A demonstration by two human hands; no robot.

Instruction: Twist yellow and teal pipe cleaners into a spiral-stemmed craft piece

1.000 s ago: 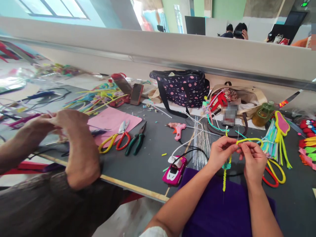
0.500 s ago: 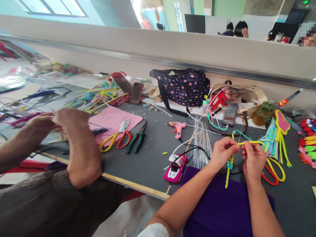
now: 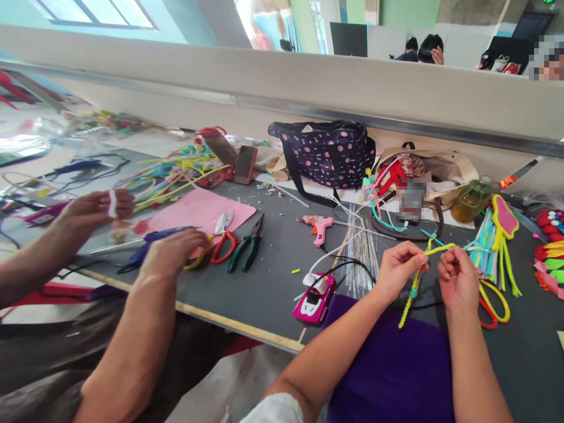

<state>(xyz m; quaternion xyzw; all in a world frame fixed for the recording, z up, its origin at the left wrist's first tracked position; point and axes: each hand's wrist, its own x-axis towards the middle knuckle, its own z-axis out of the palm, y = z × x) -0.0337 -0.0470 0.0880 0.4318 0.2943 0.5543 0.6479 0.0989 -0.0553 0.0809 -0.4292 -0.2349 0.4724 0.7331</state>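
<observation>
A yellow pipe cleaner [image 3: 439,249] stretches between my two hands above the dark purple cloth [image 3: 392,364]. My left hand [image 3: 400,269] pinches it where it meets a twisted yellow stem [image 3: 406,311] with a teal wrap, which hangs below the fingers. The far end is in the fingertips of my right hand [image 3: 458,275], which are closed on it. Just right of that hand lie scissors [image 3: 506,302] with red and yellow handles, partly hidden by the wrist. Behind the hands, a bundle of pastel pipe cleaners [image 3: 482,244] lies beside a yellow-edged pink piece [image 3: 504,217].
At left, a co-worker's hand [image 3: 90,210] holds a white strip; the other [image 3: 176,252] is at a second pair of scissors [image 3: 224,235]. Green pliers [image 3: 247,245], a pink glue gun [image 3: 318,229], thin wires [image 3: 363,252], a magenta car-shaped device [image 3: 314,302] and a patterned bag [image 3: 328,155] are on the table.
My right hand has slid outward along the yellow pipe cleaner, away from my left hand. The co-worker's hands have separated, one moving right to the scissors.
</observation>
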